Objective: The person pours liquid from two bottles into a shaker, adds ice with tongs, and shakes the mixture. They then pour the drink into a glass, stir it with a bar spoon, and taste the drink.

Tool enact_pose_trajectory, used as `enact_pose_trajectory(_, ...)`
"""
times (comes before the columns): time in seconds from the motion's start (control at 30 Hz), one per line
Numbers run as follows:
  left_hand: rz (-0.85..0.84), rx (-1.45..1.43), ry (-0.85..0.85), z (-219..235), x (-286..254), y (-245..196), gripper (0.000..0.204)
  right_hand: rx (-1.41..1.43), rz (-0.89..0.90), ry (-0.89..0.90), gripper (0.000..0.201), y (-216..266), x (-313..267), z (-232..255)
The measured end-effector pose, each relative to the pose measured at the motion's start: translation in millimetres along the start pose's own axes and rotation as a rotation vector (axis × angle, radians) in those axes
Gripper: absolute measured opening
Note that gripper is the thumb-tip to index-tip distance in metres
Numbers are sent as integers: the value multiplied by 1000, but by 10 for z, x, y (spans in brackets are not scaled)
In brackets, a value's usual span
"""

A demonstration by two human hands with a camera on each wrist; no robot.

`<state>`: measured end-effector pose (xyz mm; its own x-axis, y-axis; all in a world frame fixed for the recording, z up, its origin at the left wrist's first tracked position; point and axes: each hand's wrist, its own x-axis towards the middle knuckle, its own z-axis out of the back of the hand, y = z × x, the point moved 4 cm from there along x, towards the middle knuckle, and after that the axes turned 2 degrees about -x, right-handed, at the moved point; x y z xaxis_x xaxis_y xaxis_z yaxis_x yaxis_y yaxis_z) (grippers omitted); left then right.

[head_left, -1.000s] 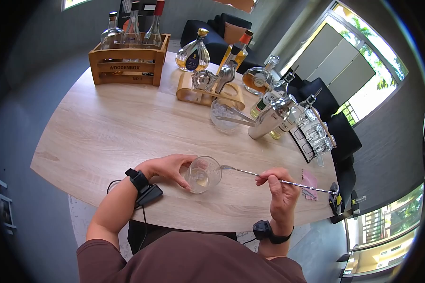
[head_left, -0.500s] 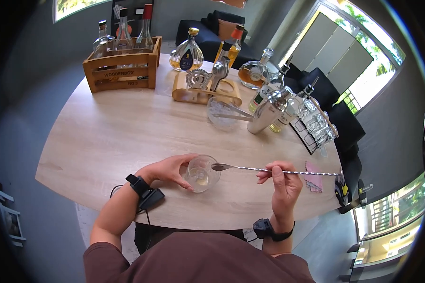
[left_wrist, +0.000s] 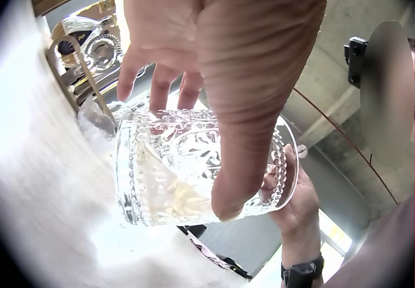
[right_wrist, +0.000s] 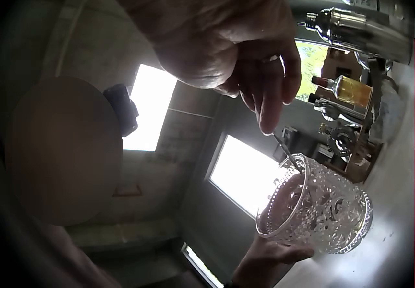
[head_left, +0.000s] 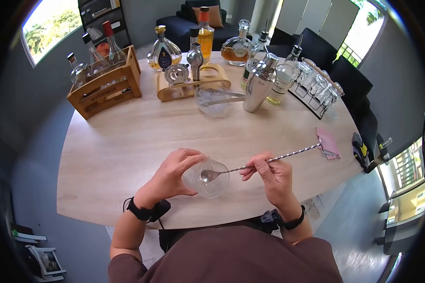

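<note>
A patterned clear glass [head_left: 216,187] stands near the table's front edge. My left hand [head_left: 174,174] grips its left side, thumb and fingers around the wall; in the left wrist view the thumb lies across the glass [left_wrist: 175,171], which holds a little pale liquid. My right hand [head_left: 273,178] pinches the twisted shaft of a long bar spoon [head_left: 293,153]. The spoon's bowl is at the glass's mouth, and its far end points up and right. In the right wrist view the shaft [right_wrist: 289,153] reaches into the rim of the glass [right_wrist: 337,210].
Beyond the hands stand an ice bowl [head_left: 212,109] with tongs, a metal shaker [head_left: 259,89], a wooden tool holder [head_left: 174,92] and several bottles. A wooden crate [head_left: 106,96] is at the back left, a glass rack [head_left: 311,101] at the right, near a pink cloth [head_left: 329,144].
The spoon's bowl has moved from the glass's right edge over and down to its mouth. The right hand has shifted toward the glass, and the head view has turned.
</note>
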<state>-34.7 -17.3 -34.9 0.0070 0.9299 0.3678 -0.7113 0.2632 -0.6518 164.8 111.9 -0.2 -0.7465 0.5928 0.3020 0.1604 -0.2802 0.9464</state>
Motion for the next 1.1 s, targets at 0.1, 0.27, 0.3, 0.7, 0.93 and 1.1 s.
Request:
enact_pose_trajectory(0.1,1,54,-8,41,18,-138,85,32,-3,10,25,-46,-39,-15)
enact_pose_trajectory(0.27,50,140,-8,106,11,-286,89,99,50,5,21,-107,-91,-81)
enact_pose_trajectory(0.3,48,168,-26,125,9,-308,90,99,69,-3,19,-102,-98,-79)
enact_pose_trajectory(0.7,86,393,-41,291,102,-495,84,-108,236,-47,9,-129,-139,-49)
enact_pose_trajectory(0.93,145,389,-65,293,145,-487,80,264,-5,-69,25,-411,-104,-36)
enact_pose_trajectory(1.1,154,360,-114,292,150,-463,78,398,-5,-101,26,-520,-118,-31)
